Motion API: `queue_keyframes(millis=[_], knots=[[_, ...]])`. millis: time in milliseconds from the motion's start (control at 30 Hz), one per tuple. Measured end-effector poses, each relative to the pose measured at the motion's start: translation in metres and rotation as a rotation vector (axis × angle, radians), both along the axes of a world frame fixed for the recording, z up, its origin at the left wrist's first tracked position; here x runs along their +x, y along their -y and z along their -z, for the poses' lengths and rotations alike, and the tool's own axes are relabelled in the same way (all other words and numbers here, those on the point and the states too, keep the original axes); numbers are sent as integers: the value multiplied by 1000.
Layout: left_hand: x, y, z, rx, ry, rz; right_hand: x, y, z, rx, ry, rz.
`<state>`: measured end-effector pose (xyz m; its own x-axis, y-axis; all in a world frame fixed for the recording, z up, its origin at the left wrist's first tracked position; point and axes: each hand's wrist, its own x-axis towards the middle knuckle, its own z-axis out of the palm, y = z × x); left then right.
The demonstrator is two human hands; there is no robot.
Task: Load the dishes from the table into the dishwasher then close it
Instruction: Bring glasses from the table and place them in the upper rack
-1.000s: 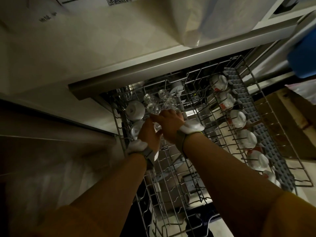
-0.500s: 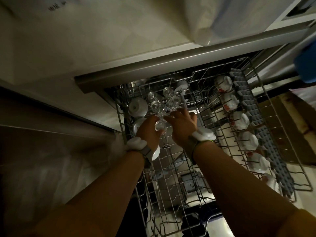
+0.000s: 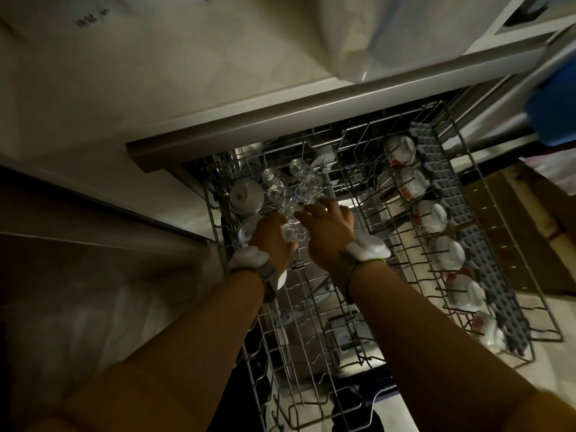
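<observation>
A: Glassware is crowding the far-left corner of the upper rack (image 3: 461,145). Both hands are working there at once, in poor light.

B: What is each hand doing?

A: Left hand (image 3: 270,236) is curling round a clear glass (image 3: 293,233), holding it low between the two hands. Right hand (image 3: 332,230) is reaching forward with fingers spread and loose, fingertips touching the nearest of the standing glasses (image 3: 307,188); it is gripping nothing that I can make out.

B: Risk?

A: Judging from the spacing, glass is likely knocking against glass. The held piece is going in just beside four or so clear ones already packed tight, and a nudge from the right fingertips could be tipping one into its neighbour. Clear glass in this dimness is hard to read, so a rim catching on a wire tine is also possible. White wrist units (image 3: 367,247) are riding close to the rack wires too.

B: Contents?

A: Upper rack is holding the glass cluster at far left, two white bowls (image 3: 246,196) turned over beside it along the left edge, and a row of white cups with red print (image 3: 411,183) lying tilted down the right side, next to a grey plastic grid (image 3: 448,194). Middle lanes are showing only bare tines. Lower rack (image 3: 299,369) is showing underneath; I cannot tell what it is carrying.

B: Door?

A: Dishwasher is standing open, rack pulled out. Loading is not finished, by my reading.
</observation>
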<state>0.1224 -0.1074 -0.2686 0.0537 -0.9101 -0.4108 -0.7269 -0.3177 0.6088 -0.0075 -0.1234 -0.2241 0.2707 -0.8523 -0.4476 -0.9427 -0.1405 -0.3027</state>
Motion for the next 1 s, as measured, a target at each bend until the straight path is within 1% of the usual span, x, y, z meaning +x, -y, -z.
queue_keyframes(millis=[67, 133, 267, 367, 433, 467, 500, 600, 633, 700, 800, 867, 967, 1000], knots=[[0, 0, -11, 39, 56, 61, -10, -8, -5, -30, 59, 118], [1, 1, -20, 64, 82, 75, -19, -16, -10, 2, 128, 231], [-11, 1, -50, 44, 164, 115, -43, -21, -25, 59, 167, 240], [-50, -11, -89, -76, 143, 128, -73, -32, -51, 34, 241, 243], [-77, -23, -114, -107, 134, 110, -92, -43, -71, 8, 353, 290], [-97, -31, -131, -126, 132, 114, -109, -52, -91, -1, 390, 312], [-104, -32, -133, -116, 141, 122, -112, -55, -93, 10, 418, 323], [-150, -54, -171, -93, 145, 209, -157, -80, -123, -2, 484, 385], [-170, -65, -185, -127, 141, 258, -177, -94, -137, -21, 511, 416], [-190, -79, -200, -164, 130, 306, -196, -111, -155, -59, 536, 455], [-227, -104, -225, -175, 117, 439, -239, -159, -180, -107, 497, 563], [-253, -117, -234, -192, 58, 529, -266, -192, -183, -152, 452, 637], [-309, -150, -242, -245, -18, 708, -309, -260, -183, -213, 408, 871], [-317, -152, -242, -260, -36, 714, -313, -266, -187, -229, 407, 895]])
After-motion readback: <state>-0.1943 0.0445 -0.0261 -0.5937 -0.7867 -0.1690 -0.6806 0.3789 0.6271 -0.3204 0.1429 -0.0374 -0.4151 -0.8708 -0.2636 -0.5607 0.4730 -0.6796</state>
